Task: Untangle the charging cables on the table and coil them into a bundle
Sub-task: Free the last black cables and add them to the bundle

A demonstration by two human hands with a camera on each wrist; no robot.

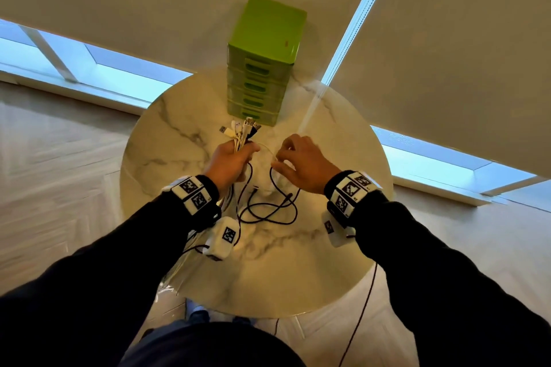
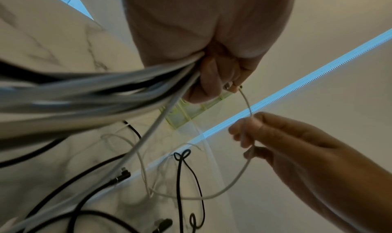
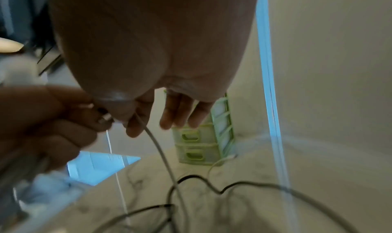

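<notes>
My left hand [image 1: 235, 158] grips a bundle of cables [image 1: 243, 132], mostly white with some black, their plug ends fanning out above the fist. In the left wrist view the same bundle [image 2: 95, 92] runs out of my fist [image 2: 214, 78]. My right hand [image 1: 298, 162] pinches a thin white cable [image 2: 247, 102] between thumb and forefinger; that cable loops from the left fist to the right hand [image 2: 275, 141] and sags down. In the right wrist view the white cable [image 3: 157, 146] hangs from my fingertips. A black cable [image 1: 268, 205] lies in loose loops on the round marble table [image 1: 328, 247].
A green stack of small drawers [image 1: 262, 65] stands at the table's far edge, right behind the plug ends. Beige roller blinds [image 1: 447, 39] hang behind it. Black plug ends [image 2: 123, 176] lie on the marble. A dark cord [image 1: 363, 307] hangs off the table's right side.
</notes>
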